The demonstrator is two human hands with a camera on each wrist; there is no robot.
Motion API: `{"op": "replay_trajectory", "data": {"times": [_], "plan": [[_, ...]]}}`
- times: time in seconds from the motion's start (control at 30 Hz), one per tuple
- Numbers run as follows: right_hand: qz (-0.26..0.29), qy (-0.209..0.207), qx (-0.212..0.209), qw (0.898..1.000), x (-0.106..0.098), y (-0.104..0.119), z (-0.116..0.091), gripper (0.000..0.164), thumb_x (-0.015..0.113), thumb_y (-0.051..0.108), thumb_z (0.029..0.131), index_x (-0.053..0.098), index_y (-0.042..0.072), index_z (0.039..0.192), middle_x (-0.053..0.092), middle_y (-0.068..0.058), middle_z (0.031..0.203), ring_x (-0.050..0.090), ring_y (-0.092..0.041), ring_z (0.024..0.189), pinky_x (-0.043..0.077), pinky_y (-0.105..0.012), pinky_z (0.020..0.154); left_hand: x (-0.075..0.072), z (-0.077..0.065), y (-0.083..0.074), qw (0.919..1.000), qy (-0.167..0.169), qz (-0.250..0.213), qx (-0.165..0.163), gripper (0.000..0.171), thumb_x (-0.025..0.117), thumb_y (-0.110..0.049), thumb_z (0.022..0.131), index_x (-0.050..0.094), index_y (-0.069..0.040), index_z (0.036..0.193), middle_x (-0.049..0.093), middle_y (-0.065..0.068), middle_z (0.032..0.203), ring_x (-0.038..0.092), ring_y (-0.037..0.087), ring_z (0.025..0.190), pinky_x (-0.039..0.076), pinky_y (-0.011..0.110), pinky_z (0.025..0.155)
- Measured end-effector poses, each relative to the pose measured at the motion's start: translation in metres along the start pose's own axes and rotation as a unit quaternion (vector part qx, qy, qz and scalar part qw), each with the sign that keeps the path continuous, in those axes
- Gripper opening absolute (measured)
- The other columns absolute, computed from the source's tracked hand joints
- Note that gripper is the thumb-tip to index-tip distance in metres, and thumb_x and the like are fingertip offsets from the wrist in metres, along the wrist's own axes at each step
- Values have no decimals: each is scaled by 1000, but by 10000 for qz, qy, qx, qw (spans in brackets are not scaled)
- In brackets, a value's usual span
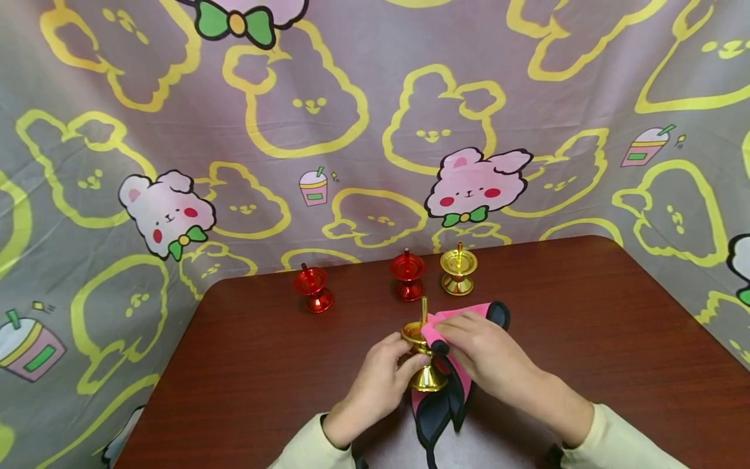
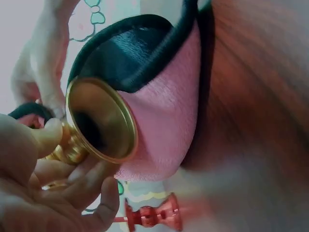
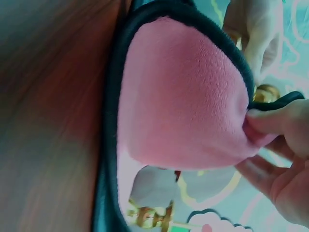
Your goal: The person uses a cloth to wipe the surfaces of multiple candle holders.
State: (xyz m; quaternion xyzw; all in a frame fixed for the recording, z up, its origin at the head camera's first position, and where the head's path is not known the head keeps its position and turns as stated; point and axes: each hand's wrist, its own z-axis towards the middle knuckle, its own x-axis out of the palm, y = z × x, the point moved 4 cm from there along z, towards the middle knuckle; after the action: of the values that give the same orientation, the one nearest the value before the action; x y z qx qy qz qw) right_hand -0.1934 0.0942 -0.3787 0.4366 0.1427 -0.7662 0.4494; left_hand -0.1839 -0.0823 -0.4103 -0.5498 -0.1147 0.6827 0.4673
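Note:
My left hand (image 1: 383, 374) grips a shiny gold candle holder (image 1: 429, 379) by its stem, with its thin spike pointing up. In the left wrist view the hollow underside of its base (image 2: 104, 121) faces the camera. A pink cloth with black edging and a dark reverse side (image 1: 463, 384) is pinched in my right hand (image 1: 489, 355). Part of the cloth overlaps the holder's upper dish and stem; the rest hangs down beside the base. In the right wrist view, thumb and fingers (image 3: 275, 121) bunch the edge of the pink cloth (image 3: 183, 96).
Toward the back of the brown wooden table (image 1: 246, 378) stand two red candle holders (image 1: 319, 299) and another gold one (image 1: 458, 283). Behind the table hangs a grey curtain (image 1: 363, 130) with yellow and pink cartoon prints.

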Motion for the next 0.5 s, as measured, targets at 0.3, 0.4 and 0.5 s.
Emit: {"op": "replay_trajectory", "data": {"times": [0.3, 0.4, 0.5], "plan": [[-1150, 175, 328, 9927, 5, 21, 13, 37, 90, 2, 69, 74, 5, 102, 69, -7, 94, 57, -22, 86, 57, -30, 70, 1, 9, -12, 9823, -377, 1813, 287, 8, 75, -14, 91, 74, -6, 95, 63, 4, 85, 64, 21, 70, 54, 33, 60], [-973, 59, 294, 9948, 5, 18, 13, 37, 89, 1, 69, 74, 5, 103, 69, -6, 94, 56, -20, 86, 56, -31, 70, -2, 9, -11, 9815, -325, 1852, 359, 11, 76, -18, 90, 75, -8, 94, 63, 2, 83, 62, 17, 67, 51, 28, 57], [-153, -235, 287, 9992, 2, 6, 9, 37, 87, 1, 73, 75, 8, 107, 71, -2, 99, 60, -18, 90, 56, -32, 75, -8, 9, -6, 9930, -178, 1138, 278, 16, 79, -26, 89, 76, -12, 95, 65, -2, 86, 61, 10, 72, 51, 23, 60]]}}
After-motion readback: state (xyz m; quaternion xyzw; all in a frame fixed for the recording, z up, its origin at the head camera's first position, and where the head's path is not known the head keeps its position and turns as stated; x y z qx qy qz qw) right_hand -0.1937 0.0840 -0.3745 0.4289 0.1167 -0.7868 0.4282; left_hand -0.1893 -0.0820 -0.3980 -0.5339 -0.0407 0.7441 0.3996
